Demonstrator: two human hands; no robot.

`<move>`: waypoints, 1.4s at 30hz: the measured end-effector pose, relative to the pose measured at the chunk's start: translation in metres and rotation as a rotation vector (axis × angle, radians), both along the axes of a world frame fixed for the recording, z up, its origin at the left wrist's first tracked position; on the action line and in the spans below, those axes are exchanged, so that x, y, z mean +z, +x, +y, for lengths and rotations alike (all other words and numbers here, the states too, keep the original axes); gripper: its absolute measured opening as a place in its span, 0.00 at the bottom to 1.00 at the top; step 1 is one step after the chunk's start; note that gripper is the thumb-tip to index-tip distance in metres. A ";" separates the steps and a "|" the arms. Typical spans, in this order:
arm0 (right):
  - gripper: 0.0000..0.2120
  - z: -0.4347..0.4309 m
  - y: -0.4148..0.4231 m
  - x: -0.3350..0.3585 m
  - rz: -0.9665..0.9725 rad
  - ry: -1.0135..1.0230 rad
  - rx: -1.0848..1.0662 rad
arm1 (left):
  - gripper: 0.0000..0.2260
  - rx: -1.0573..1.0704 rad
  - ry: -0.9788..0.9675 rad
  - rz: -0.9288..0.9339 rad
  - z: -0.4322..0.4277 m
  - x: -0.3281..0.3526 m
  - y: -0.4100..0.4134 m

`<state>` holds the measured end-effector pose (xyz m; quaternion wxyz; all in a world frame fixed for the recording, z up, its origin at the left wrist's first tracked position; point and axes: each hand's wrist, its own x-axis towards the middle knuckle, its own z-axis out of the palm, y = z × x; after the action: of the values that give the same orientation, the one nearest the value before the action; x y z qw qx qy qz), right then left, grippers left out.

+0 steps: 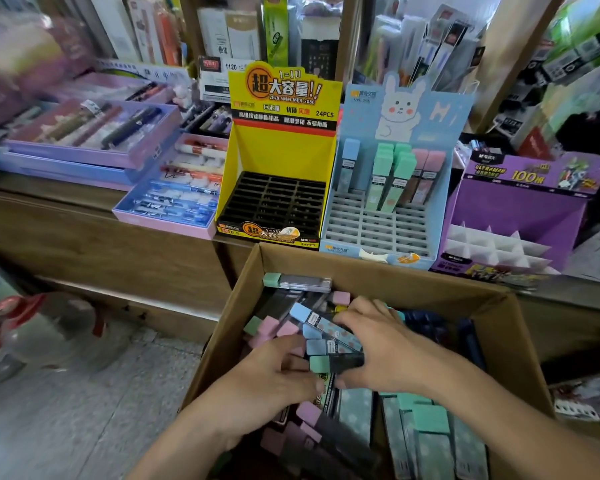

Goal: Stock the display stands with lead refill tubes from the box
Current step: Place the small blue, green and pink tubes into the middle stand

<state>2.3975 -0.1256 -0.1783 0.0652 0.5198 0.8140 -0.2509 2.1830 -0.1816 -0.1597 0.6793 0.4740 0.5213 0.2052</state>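
ok so right hand point(388, 351) grips fan of blue- and green-capped clear plastic lead refill tubes point(329, 344), left hand point(278, 372) pinches their cap ends, both inside brown cardboard box point(361, 271). blue bunny cardboard display stand point(361, 109) just beyond fingertips.

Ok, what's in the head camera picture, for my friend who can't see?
A left hand and right hand hold a bundle of lead refill tubes inside a cardboard box full of them. Behind stand an empty yellow stand, a blue bunny stand holding a few tubes, and a purple stand.
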 end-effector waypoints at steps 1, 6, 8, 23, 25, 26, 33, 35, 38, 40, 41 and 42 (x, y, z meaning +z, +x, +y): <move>0.39 -0.002 -0.002 -0.002 -0.026 0.033 0.015 | 0.16 0.007 -0.004 -0.012 0.000 0.000 0.000; 0.35 0.003 -0.007 -0.004 0.012 0.092 0.014 | 0.18 0.060 -0.012 -0.075 0.000 -0.005 0.000; 0.35 0.006 -0.005 -0.003 0.061 0.050 -0.024 | 0.19 0.127 -0.030 -0.077 0.001 -0.008 0.000; 0.31 0.008 -0.011 -0.005 0.111 -0.051 -0.121 | 0.20 0.247 -0.291 -0.158 0.001 -0.007 0.005; 0.29 0.008 -0.012 -0.006 0.108 -0.062 -0.125 | 0.18 0.250 -0.348 -0.199 0.003 -0.006 0.007; 0.28 0.007 -0.013 -0.006 0.108 -0.060 -0.126 | 0.17 0.252 -0.365 -0.211 0.004 -0.006 0.007; 0.26 0.008 -0.015 -0.005 0.229 -0.071 -0.196 | 0.24 0.333 -0.333 -0.248 0.006 -0.001 0.008; 0.19 0.006 -0.016 -0.005 0.225 -0.068 -0.178 | 0.25 0.349 -0.312 -0.246 0.006 0.000 0.009; 0.15 0.001 -0.019 -0.003 0.201 -0.029 -0.141 | 0.26 0.360 -0.319 -0.265 0.007 0.001 0.010; 0.15 0.000 -0.021 -0.002 0.189 -0.008 -0.134 | 0.22 0.357 -0.321 -0.260 0.007 0.002 0.010; 0.15 0.000 -0.022 -0.002 0.190 -0.002 -0.144 | 0.21 0.357 -0.320 -0.252 0.007 0.002 0.010; 0.14 0.001 -0.022 -0.002 0.194 0.005 -0.163 | 0.20 0.363 -0.317 -0.243 0.007 0.002 0.010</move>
<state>2.3757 -0.1249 -0.1799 -0.0360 0.5578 0.7720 -0.3026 2.1929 -0.1741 -0.1580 0.7547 0.2322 0.5382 0.2948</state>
